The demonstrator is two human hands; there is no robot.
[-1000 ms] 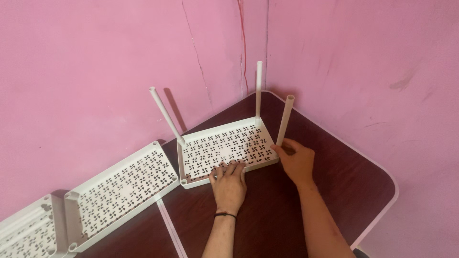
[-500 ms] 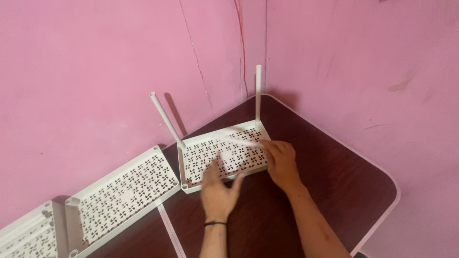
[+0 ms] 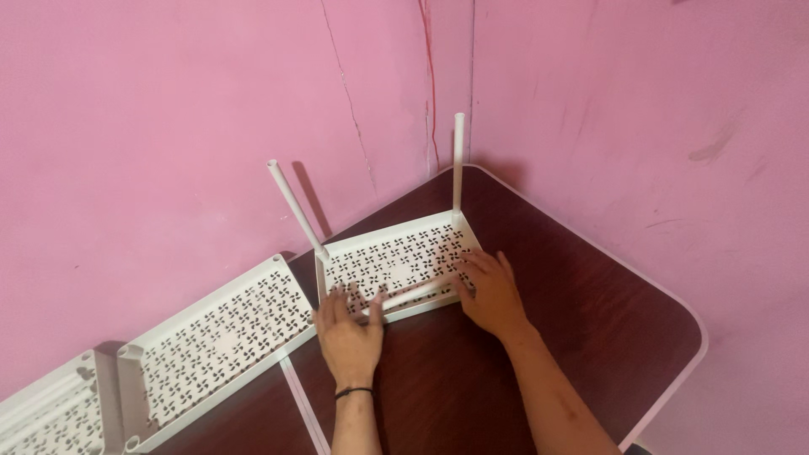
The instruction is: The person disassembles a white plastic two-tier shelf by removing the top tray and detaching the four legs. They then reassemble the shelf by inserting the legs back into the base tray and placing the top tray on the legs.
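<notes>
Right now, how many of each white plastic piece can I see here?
Perforated shelf trays: 3
Tubes standing upright: 2
Tube lying under both hands: 1
Tube lying on table: 1
Total: 7

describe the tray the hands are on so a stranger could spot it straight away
Start at the corner where the pink walls meet above the dark table. The white perforated tray lies nearest that corner. Unlike the other tray to its left, it has two white poles standing up from it.
</notes>
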